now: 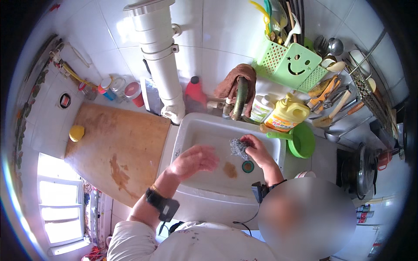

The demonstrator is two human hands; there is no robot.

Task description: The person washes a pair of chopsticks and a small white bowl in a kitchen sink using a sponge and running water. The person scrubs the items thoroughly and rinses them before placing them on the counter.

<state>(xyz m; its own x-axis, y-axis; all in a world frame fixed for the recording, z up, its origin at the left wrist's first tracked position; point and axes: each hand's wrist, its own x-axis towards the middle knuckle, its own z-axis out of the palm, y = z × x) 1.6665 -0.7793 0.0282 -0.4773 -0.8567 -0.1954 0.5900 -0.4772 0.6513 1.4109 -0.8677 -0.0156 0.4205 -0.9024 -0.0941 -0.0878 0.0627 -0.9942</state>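
My right hand pinches a steel wool scrubber between thumb and fingers, above the basin of a white ceramic sink. My left hand hovers over the left half of the basin, blurred, fingers stretched out and nothing seen in it. Below the scrubber lies the green-rimmed drain. A brown stain marks the basin floor just left of that drain. At the back of the sink the metal faucet curves down, with a brown cloth draped over it.
To the left lies a wooden board with a yellow lemon-like object. A yellow detergent bottle, a white bottle and a green dipper crowd the right rear rim. A white drainpipe rises behind. A lidded pot stands right.
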